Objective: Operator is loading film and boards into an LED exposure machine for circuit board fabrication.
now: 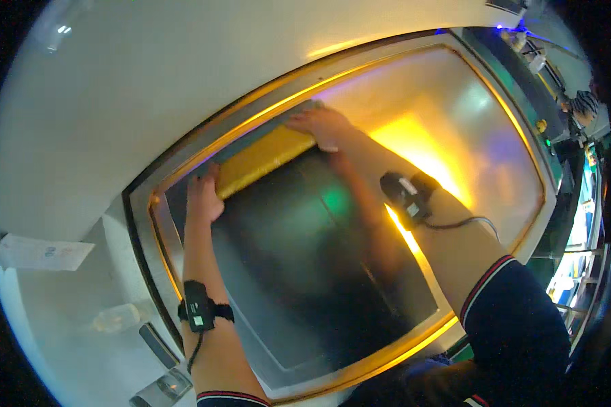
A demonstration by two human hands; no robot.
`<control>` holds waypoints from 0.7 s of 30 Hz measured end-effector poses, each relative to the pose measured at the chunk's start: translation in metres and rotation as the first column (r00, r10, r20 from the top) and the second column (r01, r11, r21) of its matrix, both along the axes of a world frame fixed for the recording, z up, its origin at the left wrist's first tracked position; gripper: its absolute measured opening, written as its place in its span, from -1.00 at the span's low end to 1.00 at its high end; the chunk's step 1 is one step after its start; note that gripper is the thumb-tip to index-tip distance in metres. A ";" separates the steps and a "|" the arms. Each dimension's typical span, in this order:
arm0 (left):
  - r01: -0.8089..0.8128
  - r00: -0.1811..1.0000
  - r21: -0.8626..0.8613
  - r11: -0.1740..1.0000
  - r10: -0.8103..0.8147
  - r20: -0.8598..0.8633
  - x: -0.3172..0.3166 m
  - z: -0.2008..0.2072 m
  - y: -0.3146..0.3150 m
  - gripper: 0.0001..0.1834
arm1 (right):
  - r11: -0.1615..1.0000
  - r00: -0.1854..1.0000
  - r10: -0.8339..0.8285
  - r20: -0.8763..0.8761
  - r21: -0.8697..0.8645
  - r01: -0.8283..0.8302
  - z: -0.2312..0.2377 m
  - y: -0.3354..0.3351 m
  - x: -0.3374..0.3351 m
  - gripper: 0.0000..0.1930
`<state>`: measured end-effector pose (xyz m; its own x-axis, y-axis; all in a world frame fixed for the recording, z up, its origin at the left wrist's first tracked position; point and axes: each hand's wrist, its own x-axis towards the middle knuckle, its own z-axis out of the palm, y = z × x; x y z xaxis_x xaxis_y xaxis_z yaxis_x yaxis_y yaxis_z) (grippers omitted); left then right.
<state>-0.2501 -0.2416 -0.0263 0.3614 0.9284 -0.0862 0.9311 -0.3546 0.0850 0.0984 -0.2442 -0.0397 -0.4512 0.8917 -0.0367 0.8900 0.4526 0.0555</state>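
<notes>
A long yellow slab (265, 159), its kind not clear, spans the space between my two hands at the far end of a dark glossy panel (285, 271). My left hand (206, 195) grips its left end, thumb on the near side. At the other end, my right hand (322, 127) is closed over the slab's far corner, and its fingertips are partly hidden. The dark panel reflects a green spot and my right forearm. Whether the slab rests on the panel or is held just above it, I cannot tell.
The metal worktop (448, 95) has a raised rim and bright yellow reflections on the right. White walls rise beyond it and at left, where a paper sheet (46, 252) hangs. A clear container (161, 388) stands lower left. Another person (582, 108) is far right.
</notes>
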 end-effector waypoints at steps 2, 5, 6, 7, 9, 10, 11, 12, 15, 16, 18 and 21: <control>-0.003 0.999 -0.100 0.995 0.007 0.040 -0.006 0.003 -0.048 -0.19 | 0.996 0.971 -0.032 -0.237 0.069 0.049 -0.002 -0.055 0.006 -0.44; 0.070 0.993 -0.081 0.994 -0.061 0.102 0.008 -0.005 -0.149 -0.27 | 0.985 0.819 0.006 -0.573 0.145 0.094 -0.009 -0.169 0.027 -0.68; -0.016 0.997 -0.223 0.975 0.033 0.073 0.018 0.025 -0.200 -0.27 | 0.987 0.844 0.000 -0.537 0.133 0.085 0.018 -0.219 0.025 -0.75; -0.059 0.998 -0.231 0.971 0.060 -0.006 0.027 0.044 -0.259 -0.24 | 0.997 0.877 -0.016 -0.481 0.061 0.052 0.023 -0.267 0.040 -0.70; -0.102 0.963 -0.751 0.652 -0.125 -0.240 0.051 0.125 -0.357 -0.12 | 0.986 0.915 0.020 -0.404 -0.146 -0.085 0.019 -0.377 0.057 -0.55; -0.050 0.987 -0.757 0.652 -0.084 -0.137 0.030 0.114 -0.432 -0.13 | 0.958 0.924 0.081 -0.375 -0.228 -0.176 0.025 -0.433 0.062 -0.48; 0.087 0.993 -0.783 0.616 -0.114 0.020 0.048 0.082 -0.443 -0.14 | 0.910 0.958 0.048 -0.281 -0.384 -0.158 0.023 -0.491 0.090 -0.39; 0.048 0.999 -0.727 0.685 -0.035 0.033 0.025 0.084 -0.499 -0.15 | 0.896 0.948 0.166 -0.273 -0.361 -0.260 0.039 -0.536 0.084 -0.31; 0.011 0.994 -0.658 0.753 0.066 0.092 0.039 0.072 -0.547 -0.18 | 0.809 0.954 0.216 -0.208 -0.509 -0.294 0.082 -0.550 0.083 -0.32; 0.000 0.990 -0.649 0.761 0.089 0.105 0.051 0.066 -0.555 -0.19 | 0.834 0.947 0.193 -0.258 -0.465 -0.297 0.069 -0.553 0.084 -0.32; -0.013 0.985 -0.626 0.780 0.116 0.124 0.072 0.060 -0.568 -0.20 | 0.870 0.935 0.165 -0.315 -0.400 -0.288 0.047 -0.557 0.099 -0.32; -0.028 0.979 -0.590 0.807 0.141 0.147 0.086 0.060 -0.577 -0.23 | 0.855 0.774 0.166 -0.612 -0.302 -0.422 0.030 -0.550 0.132 -0.36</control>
